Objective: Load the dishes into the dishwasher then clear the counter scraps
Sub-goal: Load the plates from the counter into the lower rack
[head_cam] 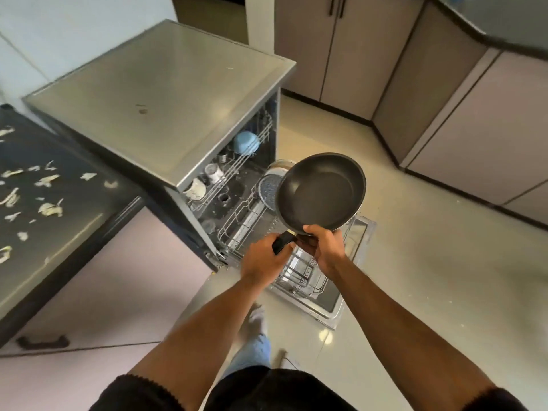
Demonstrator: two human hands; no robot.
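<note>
My 2 hands hold the frying pan above the dishwasher's lower rack: left hand grips the handle, right hand steadies the rim; rigid, probably front-heavy.

A single wide-angle view comes from the person's head, looking steeply forward and down past both forearms. It sits close above the open dishwasher, which fills the centre; the tabletop runs along the left edge, floor and cabinets curve away at the right.
</note>
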